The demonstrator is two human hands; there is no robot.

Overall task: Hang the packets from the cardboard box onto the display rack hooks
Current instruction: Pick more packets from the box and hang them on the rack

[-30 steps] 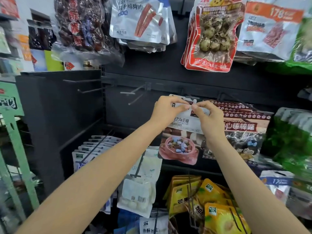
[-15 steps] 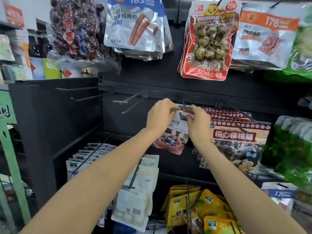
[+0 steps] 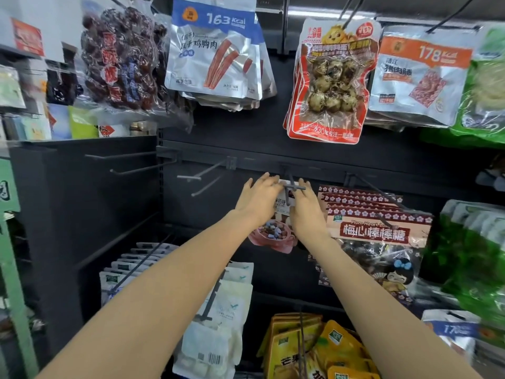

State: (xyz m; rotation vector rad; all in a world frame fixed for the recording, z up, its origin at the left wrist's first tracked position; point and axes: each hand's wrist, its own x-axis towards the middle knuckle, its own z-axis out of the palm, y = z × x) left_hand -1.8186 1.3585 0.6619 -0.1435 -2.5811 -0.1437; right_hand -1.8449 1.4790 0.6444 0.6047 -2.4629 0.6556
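Observation:
A white packet (image 3: 274,233) printed with a pink bowl of coloured sweets hangs between my hands, deep on a dark double-prong hook (image 3: 293,187) of the black display rack (image 3: 273,155). My left hand (image 3: 258,199) holds the packet's top left edge. My right hand (image 3: 307,207) holds its top right, beside the hook's cross tip. Most of the packet's top is hidden behind my hands. The cardboard box is out of view.
Two empty hooks (image 3: 202,175) jut out to the left. A row of plum lollipop packets (image 3: 377,231) hangs right of my hands. Chicken breast packets (image 3: 216,50), quail egg packets (image 3: 330,80) and dates (image 3: 120,58) hang above. White packets (image 3: 218,324) and yellow packets (image 3: 308,348) hang below.
Both hands have pushed the sweets packet along the hook toward the rack's back panel. The camera has tilted up a little.

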